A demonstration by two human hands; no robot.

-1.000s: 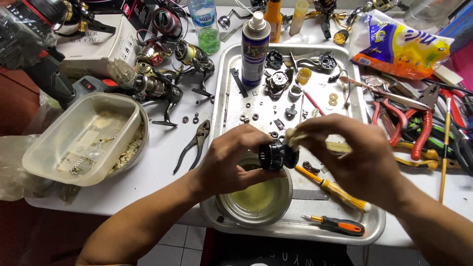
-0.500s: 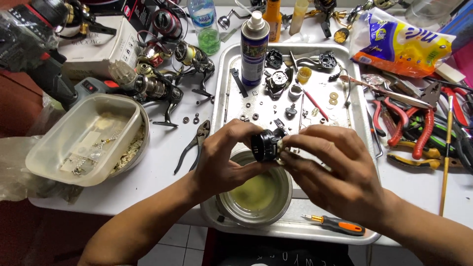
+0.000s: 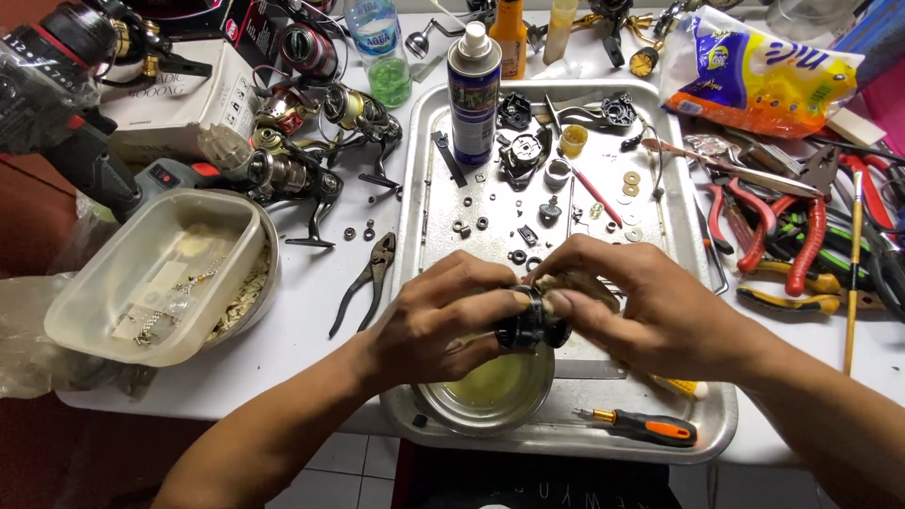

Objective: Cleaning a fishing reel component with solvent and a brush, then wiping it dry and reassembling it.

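My left hand (image 3: 443, 316) grips a small black round reel part (image 3: 528, 325) just above a metal bowl of yellowish liquid (image 3: 485, 386). My right hand (image 3: 636, 306) presses a crumpled beige cloth (image 3: 570, 283) against the top of that part. Both hands hover over the near end of a steel tray (image 3: 688, 424) that lies on the white table. Most of the black part is hidden by my fingers.
The tray carries a spray can (image 3: 473, 90), dismantled reel pieces, washers and an orange-handled screwdriver (image 3: 646, 426). Black pliers (image 3: 368, 278) and several fishing reels (image 3: 311, 170) lie left. A plastic tub (image 3: 156, 273) sits far left; red-handled pliers (image 3: 792, 236) right.
Both hands have drawn closer together over the bowl. My right hand now covers the black part from above with the cloth. The yellow-handled tool under my right hand is hidden.
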